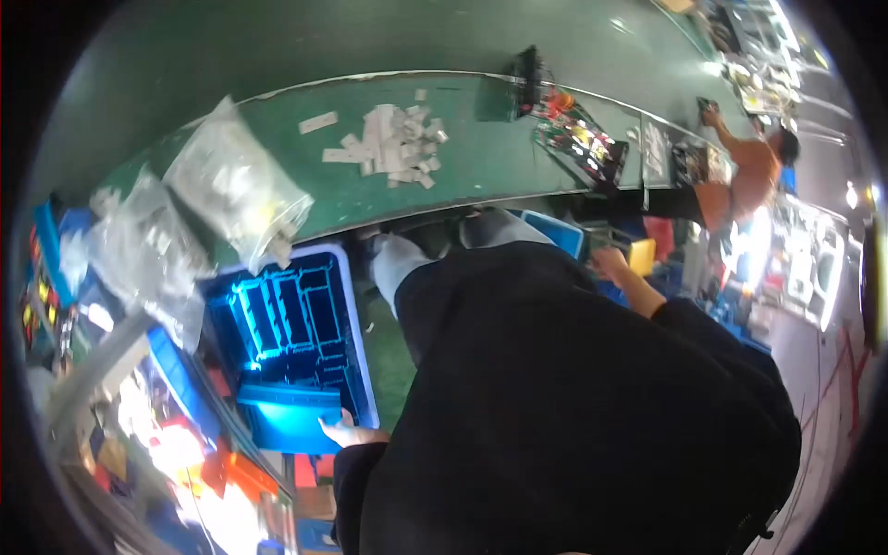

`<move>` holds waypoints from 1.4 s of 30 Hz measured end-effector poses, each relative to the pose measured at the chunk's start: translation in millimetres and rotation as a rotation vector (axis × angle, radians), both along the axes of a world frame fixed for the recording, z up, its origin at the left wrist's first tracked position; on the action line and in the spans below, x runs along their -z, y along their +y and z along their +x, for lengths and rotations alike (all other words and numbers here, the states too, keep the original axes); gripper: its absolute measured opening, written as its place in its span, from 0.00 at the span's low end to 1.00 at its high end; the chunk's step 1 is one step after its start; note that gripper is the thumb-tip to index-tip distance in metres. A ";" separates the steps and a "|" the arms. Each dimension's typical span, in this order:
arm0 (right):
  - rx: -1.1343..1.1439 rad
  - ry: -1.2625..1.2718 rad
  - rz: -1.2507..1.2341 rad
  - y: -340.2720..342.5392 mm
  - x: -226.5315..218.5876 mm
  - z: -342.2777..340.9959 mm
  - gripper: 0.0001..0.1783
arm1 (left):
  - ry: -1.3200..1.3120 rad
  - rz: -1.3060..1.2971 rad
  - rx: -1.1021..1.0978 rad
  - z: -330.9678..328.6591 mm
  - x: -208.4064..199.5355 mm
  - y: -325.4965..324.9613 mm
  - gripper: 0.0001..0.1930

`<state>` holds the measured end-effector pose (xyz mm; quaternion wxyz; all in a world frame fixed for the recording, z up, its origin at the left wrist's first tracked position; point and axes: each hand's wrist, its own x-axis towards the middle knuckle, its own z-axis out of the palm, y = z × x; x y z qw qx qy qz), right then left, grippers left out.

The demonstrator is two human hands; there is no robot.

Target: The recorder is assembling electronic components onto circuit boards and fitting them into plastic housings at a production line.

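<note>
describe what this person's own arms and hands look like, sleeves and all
The left sleeve and right sleeve are black; the left ends near the wrist, the right leaves some forearm bare. The left hand and right hand are gloveless. Finer details are too small to tell.

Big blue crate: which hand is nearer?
Left. Left hand is at the near-right corner of the big blue crate; right hand is well off to its right, by a yellow object.
</note>
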<state>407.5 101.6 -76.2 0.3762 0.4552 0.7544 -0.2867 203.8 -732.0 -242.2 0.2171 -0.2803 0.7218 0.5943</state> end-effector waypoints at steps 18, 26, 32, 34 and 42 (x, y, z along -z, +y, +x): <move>0.617 0.169 -0.051 27.1 -12.7 -62.5 0.08 | 0.070 0.059 -0.556 -72.2 -142.6 102.2 0.20; 0.525 0.451 0.839 52.9 -3.2 -123.3 0.25 | 0.239 -0.038 -0.481 -45.3 -202.4 161.0 0.20; 0.610 0.509 0.991 123.1 20.3 -136.3 0.39 | 0.478 -0.161 -0.374 -47.5 -259.7 218.2 0.20; 0.722 0.477 0.794 149.3 27.2 -136.8 0.46 | 0.555 -0.192 -0.317 -51.1 -275.5 245.6 0.20; 0.902 0.527 -0.017 190.5 26.4 -126.8 0.17 | 0.826 -0.286 -0.156 -36.4 -317.5 354.5 0.21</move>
